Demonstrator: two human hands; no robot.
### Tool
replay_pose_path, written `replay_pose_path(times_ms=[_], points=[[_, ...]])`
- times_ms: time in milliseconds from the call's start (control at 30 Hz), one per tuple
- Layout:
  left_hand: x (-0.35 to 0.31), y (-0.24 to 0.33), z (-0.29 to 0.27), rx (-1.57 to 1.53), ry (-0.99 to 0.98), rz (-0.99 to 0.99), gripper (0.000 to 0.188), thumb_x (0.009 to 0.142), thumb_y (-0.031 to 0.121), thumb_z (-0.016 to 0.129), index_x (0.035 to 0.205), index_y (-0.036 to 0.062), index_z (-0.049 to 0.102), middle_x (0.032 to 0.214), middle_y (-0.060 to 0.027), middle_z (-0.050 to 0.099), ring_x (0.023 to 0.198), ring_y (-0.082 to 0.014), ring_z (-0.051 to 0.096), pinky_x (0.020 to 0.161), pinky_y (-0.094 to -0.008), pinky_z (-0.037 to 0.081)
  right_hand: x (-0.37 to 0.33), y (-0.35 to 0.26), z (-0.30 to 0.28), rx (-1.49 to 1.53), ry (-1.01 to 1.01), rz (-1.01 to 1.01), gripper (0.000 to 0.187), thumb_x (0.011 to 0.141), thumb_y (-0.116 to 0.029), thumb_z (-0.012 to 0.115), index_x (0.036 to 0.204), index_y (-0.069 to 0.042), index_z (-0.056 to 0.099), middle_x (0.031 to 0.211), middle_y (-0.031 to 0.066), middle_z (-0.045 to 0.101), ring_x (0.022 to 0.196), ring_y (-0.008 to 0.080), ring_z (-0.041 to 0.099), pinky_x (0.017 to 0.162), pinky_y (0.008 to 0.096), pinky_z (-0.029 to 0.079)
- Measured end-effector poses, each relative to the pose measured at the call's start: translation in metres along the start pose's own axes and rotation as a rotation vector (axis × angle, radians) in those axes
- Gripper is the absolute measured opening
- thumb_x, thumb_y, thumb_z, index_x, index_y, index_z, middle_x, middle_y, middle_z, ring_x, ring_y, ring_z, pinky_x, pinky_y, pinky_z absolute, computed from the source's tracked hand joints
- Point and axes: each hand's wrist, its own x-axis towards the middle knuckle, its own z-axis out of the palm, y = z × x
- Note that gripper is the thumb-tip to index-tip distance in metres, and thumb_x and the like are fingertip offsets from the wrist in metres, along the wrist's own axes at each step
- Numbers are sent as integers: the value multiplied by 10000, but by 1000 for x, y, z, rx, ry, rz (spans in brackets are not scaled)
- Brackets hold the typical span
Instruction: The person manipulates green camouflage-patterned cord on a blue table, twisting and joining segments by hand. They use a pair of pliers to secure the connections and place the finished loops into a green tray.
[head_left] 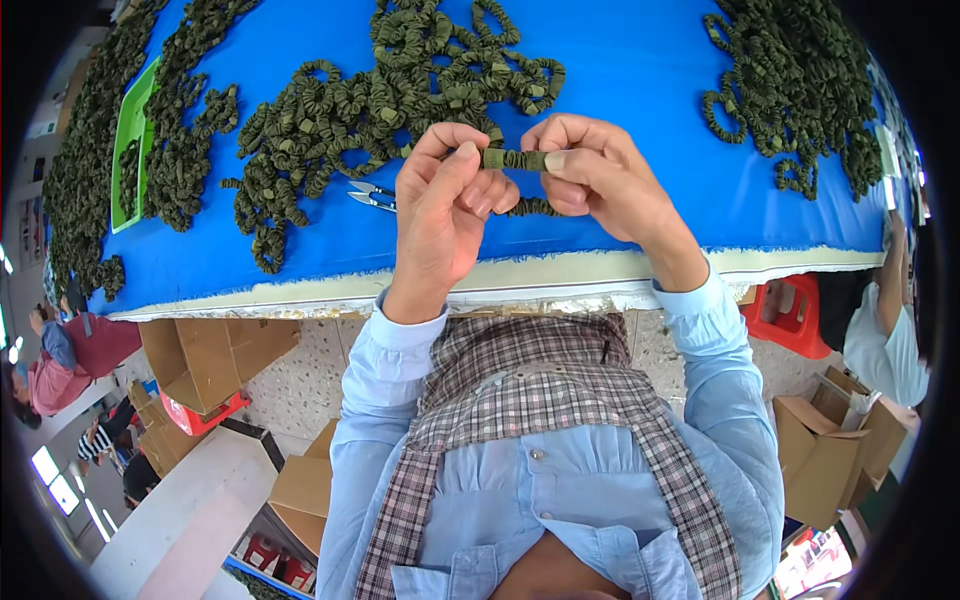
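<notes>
Between my two hands a dark olive-green scrunchie is pulled straight above the front of the table. My left hand pinches its left end, thumb on top, beside a small flat patch on the band. At the other end my right hand pinches it between thumb and bent fingers. A gathered part of green band shows lower down, between the hands. Just left of my left hand, small metal thread snips lie on the blue cloth, partly hidden by that hand.
A large heap of green scrunchies spreads beyond my hands on the blue-covered table. More heaps lie at far left and right. A green tray stands at left. Cardboard boxes and red stools are below; other people sit at both sides.
</notes>
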Motion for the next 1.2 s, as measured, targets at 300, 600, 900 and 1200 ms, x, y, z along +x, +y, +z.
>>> replay_pose_path(times_ms=[300, 600, 900, 1200], points=[[-10, -3, 9, 327, 66, 59, 226, 928, 14, 433, 1152, 17, 406, 593, 37, 375, 494, -68, 330, 491, -295, 342, -1, -1, 32, -450, 187, -187, 284, 770, -37, 763, 1025, 0, 643, 694, -19, 596, 645, 31, 560, 553, 197, 444], [-17, 6, 8, 382, 112, 103, 269, 889, -30, 411, 1151, 22, 384, 617, 27, 413, 504, -55, 362, 482, -272, 349, -3, 3, 28, -635, 229, -242, 321, 712, -113, 826, 990, -46, 680, 586, -78, 471, 507, -7, 361, 465, 199, 280], [-17, 2, 8, 636, 56, 156, 247, 906, -6, 439, 1148, 13, 394, 630, 9, 483, 547, -44, 428, 503, -215, 355, -5, 12, 33, -789, 265, -302, 233, 742, -118, 789, 960, -65, 727, 660, -39, 608, 490, -6, 365, 435, 197, 261], [-18, 5, -2, 504, 85, 114, 188, 891, -22, 426, 1071, -28, 477, 704, -63, 585, 565, -84, 512, 505, -231, 411, -4, 14, 28, -708, 237, -345, 131, 793, -77, 736, 913, -29, 713, 713, -9, 667, 506, -19, 408, 441, 179, 285]])
